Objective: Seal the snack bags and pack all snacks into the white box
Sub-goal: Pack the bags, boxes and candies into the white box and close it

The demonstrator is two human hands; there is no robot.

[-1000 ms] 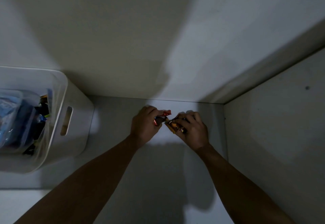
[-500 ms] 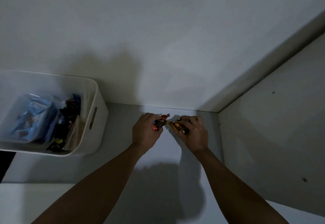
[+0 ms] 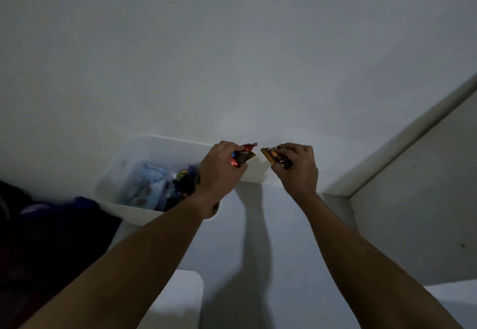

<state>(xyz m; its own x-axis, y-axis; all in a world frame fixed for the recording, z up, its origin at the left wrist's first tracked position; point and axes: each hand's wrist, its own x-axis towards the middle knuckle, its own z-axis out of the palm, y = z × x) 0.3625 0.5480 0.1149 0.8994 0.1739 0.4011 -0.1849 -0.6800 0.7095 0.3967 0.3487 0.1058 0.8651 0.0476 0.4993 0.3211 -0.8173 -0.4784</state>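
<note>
Fingers (image 3: 227, 148) of the left hand (image 3: 222, 174) curl tight round a small clutch of wrapped snacks, a red-and-dark wrapper (image 3: 242, 158) poking out past the thumb. The right hand (image 3: 300, 171) does the same with an orange-brown wrapper (image 3: 274, 159), pinched between curled fingers and thumb. How many pieces each fist holds I cannot tell. Both hands are raised off the shelf (image 3: 271, 225), and the 2 wrappers point at each other with a clear gap between them.

Gripping them this firmly looks like a carrying hold: loose small pieces would slip from a relaxed palm on the way to the white box (image 3: 165, 139). The box stands at the left, against the back wall (image 3: 232, 57), and the left hand is already over its right end, so that load seems close to a drop. The right hand is just beside the box, not over it.

Inside lie a blue snack bag (image 3: 147, 184) and dark wrappers (image 3: 183, 181), leaving room near the right end. The left forearm crosses the box's right wall. A dark cloth (image 3: 51, 230) lies left of the box, a side panel (image 3: 426, 212) closes the right, and a blurred white rounded thing (image 3: 178, 300) sits low in view.
</note>
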